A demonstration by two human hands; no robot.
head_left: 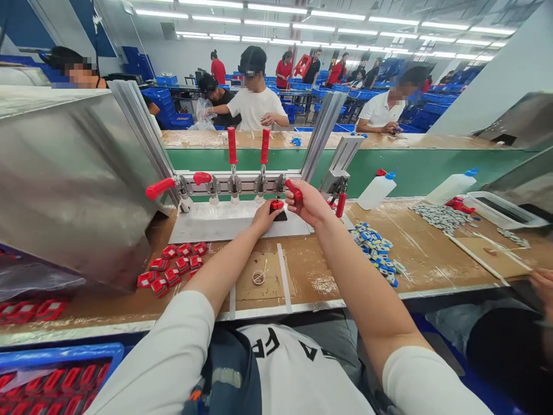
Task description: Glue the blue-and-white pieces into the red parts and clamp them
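A metal fixture [216, 225] with a row of toggle clamps stands across the table. My right hand [306, 202] is wrapped round the red handle [295, 190] of the clamp at the row's right end. Just below and left of it, my left hand [264, 217] holds a small red part [276, 205] at the fixture's base, over a black block [280, 216]. Two other red clamp handles [232, 145] point straight up, and a further one [159, 188] leans out to the left. My left fingertips are partly hidden.
Red parts [173, 271] lie left of my left forearm. Blue and yellow pieces [375, 248] are heaped at the right, near a white bottle [377, 190] and grey pieces [443, 219]. A small round dish [258, 278] sits in front. Another person's hand [543, 288] shows at the right edge.
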